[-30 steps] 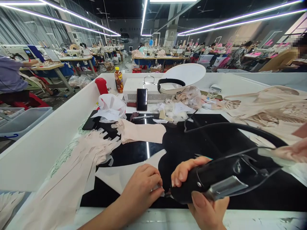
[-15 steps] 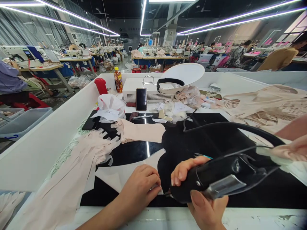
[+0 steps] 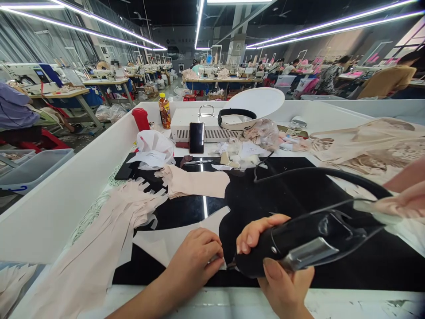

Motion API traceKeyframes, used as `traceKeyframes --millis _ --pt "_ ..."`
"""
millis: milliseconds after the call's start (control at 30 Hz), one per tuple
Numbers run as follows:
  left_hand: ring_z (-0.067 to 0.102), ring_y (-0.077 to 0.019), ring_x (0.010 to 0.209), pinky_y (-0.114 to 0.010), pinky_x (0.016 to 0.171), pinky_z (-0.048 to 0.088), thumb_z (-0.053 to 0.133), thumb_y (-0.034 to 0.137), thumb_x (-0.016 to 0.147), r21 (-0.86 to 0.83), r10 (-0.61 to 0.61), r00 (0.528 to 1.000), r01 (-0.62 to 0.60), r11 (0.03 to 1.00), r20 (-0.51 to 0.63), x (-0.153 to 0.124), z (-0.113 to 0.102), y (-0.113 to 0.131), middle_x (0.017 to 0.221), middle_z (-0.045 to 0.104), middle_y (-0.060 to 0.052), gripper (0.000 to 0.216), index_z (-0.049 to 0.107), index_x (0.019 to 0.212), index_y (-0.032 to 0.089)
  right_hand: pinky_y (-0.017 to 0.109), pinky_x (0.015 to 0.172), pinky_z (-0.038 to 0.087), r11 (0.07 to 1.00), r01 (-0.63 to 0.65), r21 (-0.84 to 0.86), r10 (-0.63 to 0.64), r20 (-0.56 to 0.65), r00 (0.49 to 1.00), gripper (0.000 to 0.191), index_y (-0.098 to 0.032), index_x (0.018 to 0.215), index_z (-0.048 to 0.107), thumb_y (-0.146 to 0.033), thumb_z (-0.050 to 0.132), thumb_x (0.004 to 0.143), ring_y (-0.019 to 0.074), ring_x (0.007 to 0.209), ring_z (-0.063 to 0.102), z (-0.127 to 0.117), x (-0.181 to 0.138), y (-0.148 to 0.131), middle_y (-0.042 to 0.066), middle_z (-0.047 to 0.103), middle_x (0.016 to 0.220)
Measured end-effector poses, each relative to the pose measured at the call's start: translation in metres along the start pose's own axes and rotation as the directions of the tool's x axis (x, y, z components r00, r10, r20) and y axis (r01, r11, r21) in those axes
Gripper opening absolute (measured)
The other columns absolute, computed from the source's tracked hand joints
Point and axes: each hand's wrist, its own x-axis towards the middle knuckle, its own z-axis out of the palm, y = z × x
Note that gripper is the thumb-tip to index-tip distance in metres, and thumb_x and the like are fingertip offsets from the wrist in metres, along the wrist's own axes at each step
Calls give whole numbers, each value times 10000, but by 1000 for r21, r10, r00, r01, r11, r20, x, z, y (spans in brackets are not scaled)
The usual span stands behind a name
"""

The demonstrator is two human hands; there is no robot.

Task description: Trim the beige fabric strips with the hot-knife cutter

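Observation:
With my right hand (image 3: 282,266) I grip a black corded hand tool (image 3: 308,241) with a metal lever on its near side; the thumb lies by the lever. Its narrow tip points left, at the right edge of a pale fabric piece (image 3: 172,239). My left hand (image 3: 195,257) is closed at that edge, thumb and fingers pinching the fabric just left of the tip. The exact contact between tip and fabric is too small to make out. Beneath both hands lies a black work mat (image 3: 259,195).
Beige fabric stacks (image 3: 199,182) and long beige strips (image 3: 96,248) lie left and ahead. Farther back are a phone (image 3: 197,137), a white metal box (image 3: 182,126), a bottle (image 3: 164,110) and a red cup (image 3: 140,118). Sheer beige fabric (image 3: 375,141) is heaped at right.
My right hand and the tool have shifted very slightly, the tool's rear end moving a little left and up. My left hand stays on the fabric.

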Motion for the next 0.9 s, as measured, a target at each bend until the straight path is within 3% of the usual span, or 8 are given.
traceKeyframes --millis 333,900 --pt "631 -166 992 -304 926 463 771 5 864 -44 -43 999 44 998 18 0 -1 -3 1029 682 22 238 656 903 209 294 588 559 999 44 -6 -44 -15 999 267 -278 1158 600 -378 742 956 155 645 632 6 6 -5 -4 625 796" --pt "633 -181 1001 -325 926 468 750 45 905 -35 -40 999 41 999 14 -2 -1 -5 1048 682 9 192 650 917 208 290 633 553 999 26 18 -27 4 1000 311 -294 1226 581 -358 737 964 147 691 639 3 3 -1 -7 633 840"
